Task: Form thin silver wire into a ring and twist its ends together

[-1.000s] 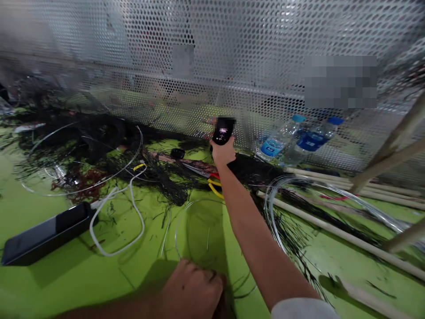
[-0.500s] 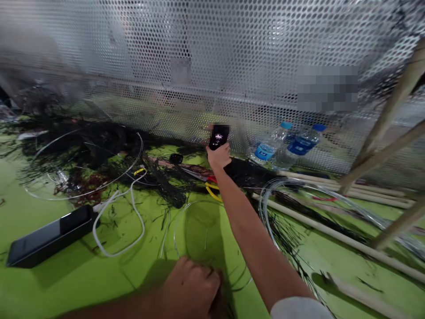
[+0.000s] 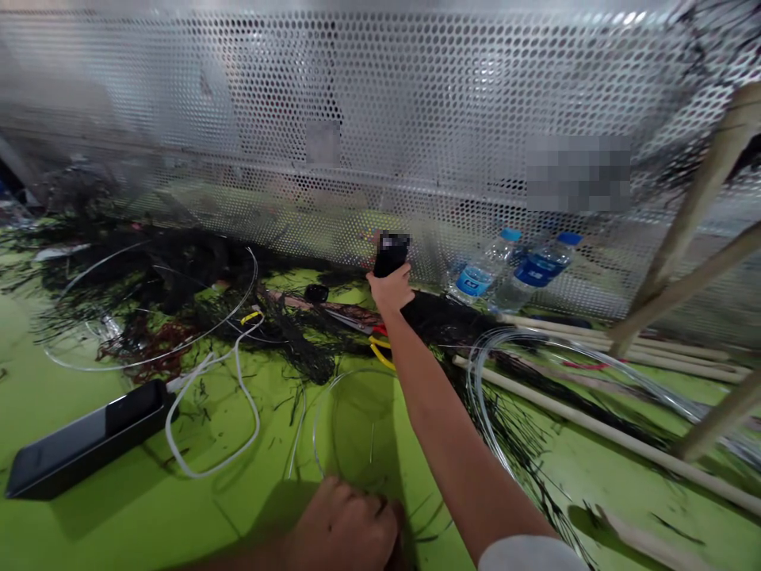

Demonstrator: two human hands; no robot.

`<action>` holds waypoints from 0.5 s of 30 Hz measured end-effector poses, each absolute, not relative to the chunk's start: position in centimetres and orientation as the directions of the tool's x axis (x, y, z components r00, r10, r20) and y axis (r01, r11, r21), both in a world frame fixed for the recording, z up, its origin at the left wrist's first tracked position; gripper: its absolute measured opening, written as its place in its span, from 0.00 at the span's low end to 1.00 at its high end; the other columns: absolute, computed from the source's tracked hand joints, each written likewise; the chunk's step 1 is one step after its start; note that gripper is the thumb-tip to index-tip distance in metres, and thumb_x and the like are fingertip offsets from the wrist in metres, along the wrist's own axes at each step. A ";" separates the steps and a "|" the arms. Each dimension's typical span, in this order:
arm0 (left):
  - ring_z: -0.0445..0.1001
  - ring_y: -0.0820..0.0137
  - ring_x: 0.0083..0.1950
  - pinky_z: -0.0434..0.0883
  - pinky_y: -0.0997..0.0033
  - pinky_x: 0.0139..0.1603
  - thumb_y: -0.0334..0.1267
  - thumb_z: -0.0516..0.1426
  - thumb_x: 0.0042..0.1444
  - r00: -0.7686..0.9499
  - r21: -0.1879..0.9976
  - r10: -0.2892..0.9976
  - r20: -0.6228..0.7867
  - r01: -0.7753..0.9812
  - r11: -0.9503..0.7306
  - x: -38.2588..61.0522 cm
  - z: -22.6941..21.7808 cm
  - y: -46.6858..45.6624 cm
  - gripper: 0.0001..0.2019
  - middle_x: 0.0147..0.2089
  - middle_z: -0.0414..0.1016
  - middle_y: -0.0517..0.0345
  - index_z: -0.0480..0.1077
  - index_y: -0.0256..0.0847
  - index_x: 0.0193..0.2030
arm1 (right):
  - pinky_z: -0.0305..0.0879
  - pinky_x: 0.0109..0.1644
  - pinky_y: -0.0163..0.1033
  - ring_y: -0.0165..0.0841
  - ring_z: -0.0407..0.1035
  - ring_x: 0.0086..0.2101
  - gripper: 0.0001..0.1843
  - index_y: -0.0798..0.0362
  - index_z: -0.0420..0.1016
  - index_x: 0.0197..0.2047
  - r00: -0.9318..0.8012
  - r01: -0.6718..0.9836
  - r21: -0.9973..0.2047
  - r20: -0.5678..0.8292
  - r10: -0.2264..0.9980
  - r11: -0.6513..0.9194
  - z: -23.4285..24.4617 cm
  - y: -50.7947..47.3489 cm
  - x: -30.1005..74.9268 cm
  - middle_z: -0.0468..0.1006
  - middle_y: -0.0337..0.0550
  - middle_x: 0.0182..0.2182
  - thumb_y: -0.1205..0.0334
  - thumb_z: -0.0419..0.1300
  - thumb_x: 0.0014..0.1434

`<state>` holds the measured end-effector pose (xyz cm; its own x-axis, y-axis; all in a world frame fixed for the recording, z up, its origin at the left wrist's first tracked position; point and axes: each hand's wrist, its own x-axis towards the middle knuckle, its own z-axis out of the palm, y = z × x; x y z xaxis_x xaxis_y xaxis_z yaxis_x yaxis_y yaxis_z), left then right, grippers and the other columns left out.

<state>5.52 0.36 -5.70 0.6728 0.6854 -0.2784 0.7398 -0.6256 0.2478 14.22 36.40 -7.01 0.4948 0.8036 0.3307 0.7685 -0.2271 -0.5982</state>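
So, one phone [image 3: 390, 258] in right hand [image 3: 392, 290], two bottles [image 3: 474, 281] [image 3: 537, 270]

Shadowed foreground, blurred left edge

The one camera sits on the person's head and looks forward and down across the green surface [image 3: 219, 420], toward its far edge by the metal wall [image 3: 392, 95] full of holes. The left hand [image 3: 348, 523] is very close, down low, and the right hand [image 3: 391, 292] is farther away.
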 end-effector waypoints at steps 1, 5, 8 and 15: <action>0.83 0.61 0.36 0.62 0.67 0.29 0.37 0.57 0.68 0.672 0.250 0.690 -0.269 0.741 -0.623 5.5 -5.8 0.3 0.06 0.37 0.83 0.51 0.75 0.39 0.46 | 0.75 0.55 0.53 0.41 0.75 0.52 0.22 0.54 0.72 0.62 0.484 0.770 -0.601 0.330 0.811 -0.215 -7.1 36.4 14.3 0.75 0.50 0.58 0.53 0.63 0.70; 0.82 0.60 0.39 0.64 0.67 0.32 0.36 0.56 0.68 0.648 0.249 0.702 -0.296 0.762 -0.598 5.6 -5.9 0.2 0.07 0.40 0.83 0.50 0.74 0.40 0.47 | 0.75 0.55 0.53 0.41 0.75 0.52 0.22 0.54 0.72 0.62 0.429 0.766 -0.626 0.328 0.842 -0.147 -7.3 36.5 15.5 0.75 0.50 0.58 0.53 0.63 0.70; 0.82 0.59 0.38 0.63 0.68 0.31 0.37 0.56 0.67 0.640 0.247 0.703 -0.310 0.768 -0.591 5.6 -6.2 0.3 0.07 0.40 0.83 0.51 0.74 0.41 0.47 | 0.75 0.55 0.53 0.41 0.75 0.52 0.22 0.54 0.72 0.62 0.349 0.757 -0.651 0.326 0.879 -0.059 -7.2 37.1 17.4 0.75 0.50 0.58 0.53 0.63 0.70; 0.82 0.62 0.35 0.68 0.72 0.31 0.38 0.60 0.66 0.665 0.319 0.729 -0.165 0.735 -0.598 5.6 -10.0 0.6 0.04 0.36 0.83 0.54 0.76 0.42 0.43 | 0.76 0.54 0.52 0.41 0.75 0.51 0.21 0.54 0.72 0.61 0.086 0.709 -0.695 0.253 0.964 0.119 -7.7 38.9 22.2 0.75 0.50 0.57 0.54 0.63 0.70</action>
<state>5.60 0.64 -9.98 0.6647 0.7286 -0.1651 0.7351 -0.5984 0.3186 22.18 38.89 -7.73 0.0862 0.9637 0.2526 0.7093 0.1187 -0.6948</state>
